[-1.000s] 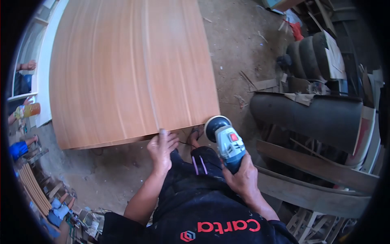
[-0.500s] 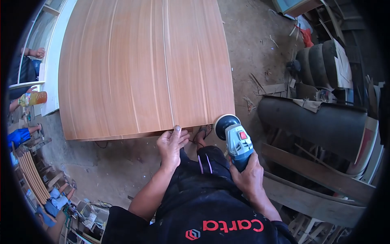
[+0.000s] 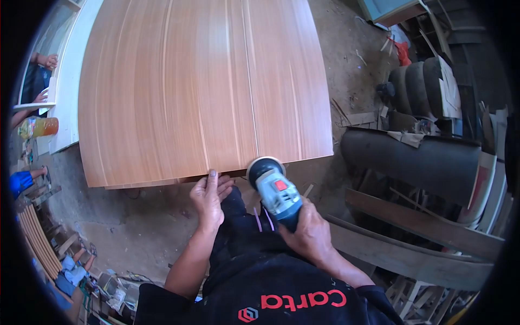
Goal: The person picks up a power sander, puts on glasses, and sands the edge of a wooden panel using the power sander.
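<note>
A large wood-grain panel (image 3: 179, 86) fills the upper middle, with a thin light line running along its grain. My right hand (image 3: 310, 230) is wrapped round the body of a grey and teal power sander (image 3: 278, 194) with a red switch. Its round pad meets the panel's near edge, just right of my left hand. At that same edge, my left hand (image 3: 209, 196) has its thumb on top and its fingers under the rim, gripping the panel.
At the left are a white frame (image 3: 67, 103), a co-worker's hands (image 3: 49, 60) and a jar of orange liquid (image 3: 47, 127). Dark curved sheets (image 3: 411, 162) and boards (image 3: 417, 222) are stacked at the right. Other people sit at the lower left.
The sander in my right hand has moved left along the near edge, from the panel's right corner towards my left hand. My left hand has shifted left along the edge too.
</note>
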Demonstrator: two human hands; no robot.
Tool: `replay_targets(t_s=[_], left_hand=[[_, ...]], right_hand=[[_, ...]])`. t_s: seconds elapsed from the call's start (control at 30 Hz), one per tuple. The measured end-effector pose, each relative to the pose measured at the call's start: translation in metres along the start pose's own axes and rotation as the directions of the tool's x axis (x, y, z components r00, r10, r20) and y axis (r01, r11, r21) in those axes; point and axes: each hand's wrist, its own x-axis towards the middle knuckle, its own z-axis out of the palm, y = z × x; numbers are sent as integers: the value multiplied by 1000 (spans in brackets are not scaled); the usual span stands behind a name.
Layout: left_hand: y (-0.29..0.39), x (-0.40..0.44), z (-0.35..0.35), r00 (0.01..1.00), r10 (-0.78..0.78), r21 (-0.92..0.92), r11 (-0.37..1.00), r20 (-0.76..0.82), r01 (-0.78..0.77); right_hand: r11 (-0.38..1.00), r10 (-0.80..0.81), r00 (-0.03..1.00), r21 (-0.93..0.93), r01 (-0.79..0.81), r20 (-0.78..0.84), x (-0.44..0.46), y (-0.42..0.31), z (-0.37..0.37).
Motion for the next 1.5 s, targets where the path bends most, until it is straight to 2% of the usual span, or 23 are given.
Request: replay_targets(t_s=[0.13, 0.33, 0.63, 0.83, 1.0, 1.13, 1.2, 1.23, 1.3, 1.37, 1.4, 1.47, 1.5], left_hand=[[11, 5, -18, 1000, -3, 19, 1000, 17, 3], [12, 12, -28, 999, -5, 77, 997, 48, 1], [10, 7, -18, 1000, 10, 134, 991, 14, -12], [3, 3, -13, 999, 34, 192, 981, -12, -31], [-2, 2, -7, 997, 66, 198, 978, -35, -58], [-9, -11, 14, 997, 19, 193, 981, -74, -4], [-29, -16, 20, 993, -49, 244, 969, 111, 20], [-38, -24, 32, 995, -37, 231, 973, 90, 15], [-58, -32, 71, 944, -107, 220, 975, 312, 38], [-78, -38, 110, 930, -161, 152, 981, 329, 116], [-91, -39, 129, 946, -118, 114, 990, 303, 87], [-116, -41, 165, 952, -103, -105, 985, 288, 139], [-126, -41, 180, 966, -65, -147, 984, 248, 104]], right_hand=[[993, -122, 992, 7, 121, 46, 4, -31, 13], [997, -77, 997, 26, 76, 30, -1, -37, 16], [991, 128, 986, 61, -122, -104, -13, 13, 0], [961, 256, 957, 141, -238, -135, -21, 54, -14], [936, 330, 925, 191, -295, -187, -25, 89, -27], [857, 497, 848, 255, -447, -185, -28, 109, -50], [848, 512, 833, 280, -451, -210, -28, 119, -60], [833, 534, 817, 298, -466, -218, -30, 125, -65], [819, 554, 798, 332, -469, -238, -28, 141, -75], [846, 496, 836, 350, -403, -235, -21, 163, -84], [849, 476, 848, 373, -374, -234, -17, 177, -88], [856, 427, 878, 412, -314, -218, -5, 208, -98], [876, 369, 906, 403, -265, -208, 0, 225, -102]])
